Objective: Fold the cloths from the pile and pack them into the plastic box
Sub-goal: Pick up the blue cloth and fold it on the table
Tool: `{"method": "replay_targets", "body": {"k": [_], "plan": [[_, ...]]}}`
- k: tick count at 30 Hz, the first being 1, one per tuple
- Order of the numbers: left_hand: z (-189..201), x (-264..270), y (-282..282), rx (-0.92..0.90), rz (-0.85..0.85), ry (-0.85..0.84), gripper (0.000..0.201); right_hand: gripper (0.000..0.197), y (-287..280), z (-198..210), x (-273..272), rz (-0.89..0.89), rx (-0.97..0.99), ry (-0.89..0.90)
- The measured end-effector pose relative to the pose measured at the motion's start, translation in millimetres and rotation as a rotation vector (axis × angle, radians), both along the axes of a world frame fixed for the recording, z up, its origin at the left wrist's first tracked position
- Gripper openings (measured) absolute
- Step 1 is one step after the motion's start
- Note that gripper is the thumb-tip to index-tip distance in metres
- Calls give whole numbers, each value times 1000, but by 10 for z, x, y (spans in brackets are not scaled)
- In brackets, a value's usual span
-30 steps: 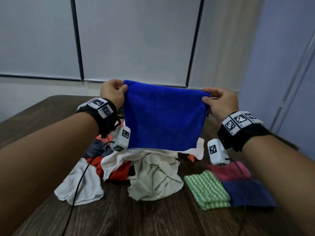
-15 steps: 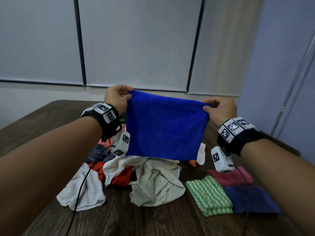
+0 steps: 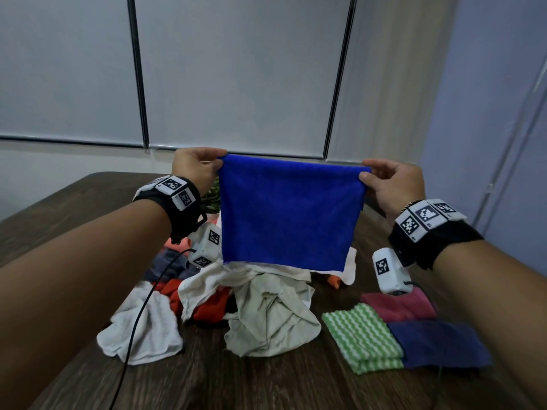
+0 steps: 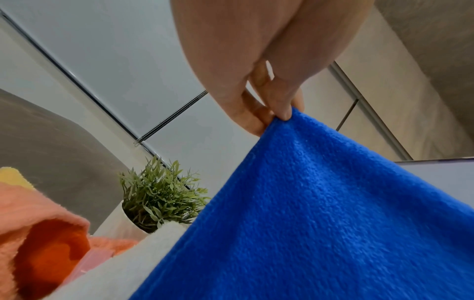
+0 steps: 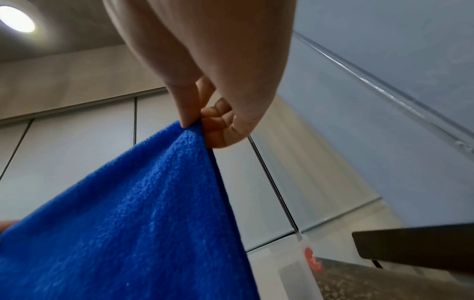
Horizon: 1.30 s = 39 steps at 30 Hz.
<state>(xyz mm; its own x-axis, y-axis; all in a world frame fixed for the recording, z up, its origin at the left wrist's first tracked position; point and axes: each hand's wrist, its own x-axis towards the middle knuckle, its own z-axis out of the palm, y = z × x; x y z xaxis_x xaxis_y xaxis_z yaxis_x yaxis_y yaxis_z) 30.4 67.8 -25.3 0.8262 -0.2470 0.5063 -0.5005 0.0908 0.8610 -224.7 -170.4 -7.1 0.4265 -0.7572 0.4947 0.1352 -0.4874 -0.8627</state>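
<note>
Both hands are holding a blue cloth (image 3: pixel 288 213) up in the air at centre frame of the head view, above the pile of cloths (image 3: pixel 236 297). The left hand (image 3: pixel 194 170) is pinching the upper left corner of the cloth between thumb and curled fingers; the left wrist view is showing the fingers (image 4: pixel 252 119) closing on the corner at upper centre. The right hand (image 3: pixel 390 184) is pinching the upper right corner in the same way; the right wrist view is showing the thumb and fingers (image 5: pixel 218 127) clamping the fabric edge. The top edge is stretching nearly level between the two hands, and the cloth is hanging flat as a rough square, its lower edge sitting just over the top of the pile in the picture.

The pile is lying on the dark wooden table (image 3: pixel 266 386) at lower centre: a beige crumpled cloth (image 3: pixel 272 318) in front, a white cloth (image 3: pixel 142 332) at lower left, red and grey pieces between them. At lower right of the frame three folded cloths are lying together: a green-and-white striped cloth (image 3: pixel 362 335), a dark blue cloth (image 3: pixel 438 343) touching its right side, and a maroon cloth (image 3: pixel 399 306) just behind them.

In the left wrist view a small green potted plant (image 4: pixel 159 194) is standing at lower left centre, behind the pile. A translucent box corner (image 5: pixel 295 263) is showing at lower right of the right wrist view; whether it is the plastic box cannot be told.
</note>
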Motion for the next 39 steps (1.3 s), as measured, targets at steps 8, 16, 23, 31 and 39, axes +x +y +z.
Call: {"method": "replay_targets", "body": {"k": [8, 16, 23, 31, 39], "plan": [[6, -71, -19, -2, 16, -7, 21, 17, 70, 3, -62, 0, -15, -22], [25, -56, -50, 85, 117, -17, 23, 13, 74, 36, -95, -96, -127, 21], [33, -163, 10, -69, -101, 62, 21, 8, 48, 2, -132, -168, -211, 76], [-38, -340, 77, -126, -216, 84, 15, 17, -83, -182, -133, -126, -153, 86], [-125, -239, -23, -59, -113, 74, 8, 14, -58, -206, -70, -112, -121, 83]]}}
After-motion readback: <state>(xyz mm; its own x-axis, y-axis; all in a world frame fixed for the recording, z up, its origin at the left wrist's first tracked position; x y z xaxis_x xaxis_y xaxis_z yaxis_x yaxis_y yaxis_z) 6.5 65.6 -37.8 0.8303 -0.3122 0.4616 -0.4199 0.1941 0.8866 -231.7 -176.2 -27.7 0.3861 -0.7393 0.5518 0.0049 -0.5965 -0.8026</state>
